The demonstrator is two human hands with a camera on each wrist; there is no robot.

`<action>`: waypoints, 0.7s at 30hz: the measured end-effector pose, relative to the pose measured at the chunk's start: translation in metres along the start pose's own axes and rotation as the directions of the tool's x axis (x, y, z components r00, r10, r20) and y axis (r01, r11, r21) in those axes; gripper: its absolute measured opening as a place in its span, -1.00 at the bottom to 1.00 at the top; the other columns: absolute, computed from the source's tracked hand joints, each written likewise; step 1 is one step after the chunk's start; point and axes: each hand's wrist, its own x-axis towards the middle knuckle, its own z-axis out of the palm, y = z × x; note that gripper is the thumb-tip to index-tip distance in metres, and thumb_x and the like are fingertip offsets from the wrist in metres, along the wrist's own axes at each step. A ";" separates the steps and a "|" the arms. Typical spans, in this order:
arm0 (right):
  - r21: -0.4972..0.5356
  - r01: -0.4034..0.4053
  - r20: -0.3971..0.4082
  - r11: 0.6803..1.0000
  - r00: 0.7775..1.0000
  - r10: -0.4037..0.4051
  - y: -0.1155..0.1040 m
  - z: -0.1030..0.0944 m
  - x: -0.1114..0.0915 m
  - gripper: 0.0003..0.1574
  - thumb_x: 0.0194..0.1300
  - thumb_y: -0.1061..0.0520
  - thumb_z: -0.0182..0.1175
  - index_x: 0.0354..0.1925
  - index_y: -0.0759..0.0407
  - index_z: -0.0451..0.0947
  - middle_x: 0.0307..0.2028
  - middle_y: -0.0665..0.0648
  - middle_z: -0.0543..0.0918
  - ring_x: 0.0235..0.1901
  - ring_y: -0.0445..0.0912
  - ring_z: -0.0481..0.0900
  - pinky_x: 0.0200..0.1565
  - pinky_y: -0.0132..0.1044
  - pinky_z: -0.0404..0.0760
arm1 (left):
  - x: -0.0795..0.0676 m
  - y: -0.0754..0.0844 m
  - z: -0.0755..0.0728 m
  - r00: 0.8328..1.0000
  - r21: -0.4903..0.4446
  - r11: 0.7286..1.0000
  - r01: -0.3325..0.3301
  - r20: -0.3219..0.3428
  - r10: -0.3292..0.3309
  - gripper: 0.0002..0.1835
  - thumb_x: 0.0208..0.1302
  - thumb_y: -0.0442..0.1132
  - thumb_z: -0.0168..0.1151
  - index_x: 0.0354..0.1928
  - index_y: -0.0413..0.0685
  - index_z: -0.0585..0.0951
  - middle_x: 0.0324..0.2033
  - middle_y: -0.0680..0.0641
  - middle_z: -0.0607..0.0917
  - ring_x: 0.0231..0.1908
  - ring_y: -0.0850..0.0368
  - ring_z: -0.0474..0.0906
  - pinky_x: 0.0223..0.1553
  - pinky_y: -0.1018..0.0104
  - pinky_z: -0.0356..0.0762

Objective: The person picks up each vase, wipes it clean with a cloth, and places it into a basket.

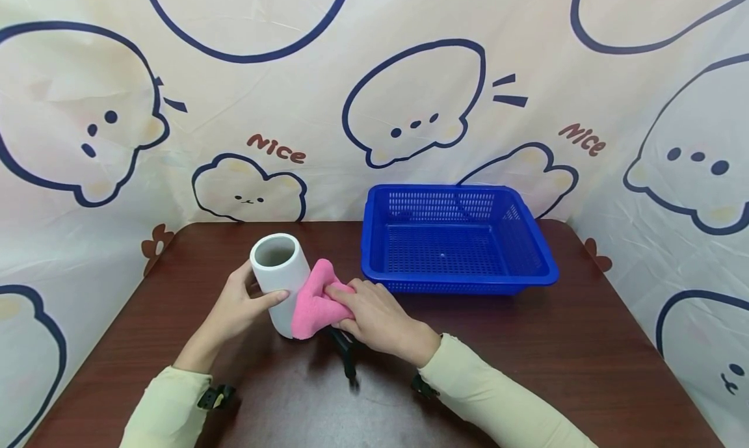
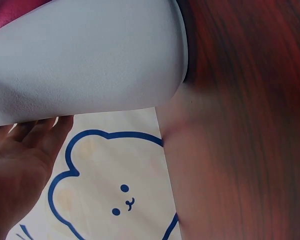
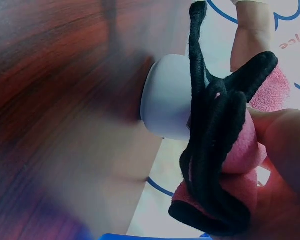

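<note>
Pink fuzzy cloth (image 1: 314,308), bunched, touching white hollow cylinder (image 1: 282,280); hands (image 1: 244,303) (image 1: 377,316) grip both.

Soft glare whitens the tabletop (image 1: 304,412); wrist views look dimmer.

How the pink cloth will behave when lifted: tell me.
The pink cloth is probably floppy, since it bunches into folds in the right hand. Its fuzzy surface suggests it should resist slipping.
</note>
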 end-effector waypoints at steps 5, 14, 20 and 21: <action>-0.025 0.014 -0.013 1.000 1.000 -0.015 0.001 0.003 -0.001 -0.38 0.39 -0.12 0.27 0.37 -0.17 0.43 -0.19 0.02 0.63 -0.12 -0.13 0.50 -0.18 -0.30 0.44 | 0.000 0.001 0.001 1.000 0.001 1.000 0.000 -0.002 0.000 -0.33 0.19 -0.33 0.45 0.34 -0.12 0.42 0.05 0.07 0.61 -0.04 0.43 0.58 -0.02 0.53 0.58; -0.030 0.013 -0.004 0.999 1.000 -0.013 0.003 0.007 -0.002 -0.36 0.40 -0.16 0.25 0.39 -0.17 0.42 -0.17 0.01 0.63 -0.14 -0.12 0.49 -0.14 -0.29 0.45 | -0.001 0.001 0.002 1.000 -0.007 1.000 0.005 0.000 -0.005 -0.33 0.19 -0.32 0.45 0.34 -0.11 0.42 0.06 0.04 0.61 -0.03 0.43 0.58 -0.02 0.53 0.57; -0.019 -0.010 0.032 1.000 0.999 0.011 0.003 0.008 -0.002 -0.32 0.39 -0.14 0.26 0.42 -0.20 0.39 -0.19 -0.01 0.60 -0.16 -0.14 0.45 -0.15 -0.31 0.42 | 0.000 -0.002 0.001 1.000 -0.010 1.000 0.007 -0.001 -0.007 -0.34 0.19 -0.33 0.44 0.33 -0.13 0.42 0.03 0.12 0.60 -0.05 0.43 0.58 -0.03 0.54 0.58; -0.014 -0.017 0.040 1.000 0.999 0.017 0.003 0.008 -0.003 -0.32 0.39 -0.14 0.26 0.42 -0.20 0.39 -0.20 -0.01 0.59 -0.17 -0.15 0.44 -0.16 -0.32 0.41 | 0.000 -0.002 0.001 1.000 -0.010 1.000 0.008 0.000 -0.008 -0.34 0.19 -0.32 0.44 0.33 -0.14 0.42 0.03 0.14 0.60 -0.04 0.43 0.58 -0.02 0.54 0.58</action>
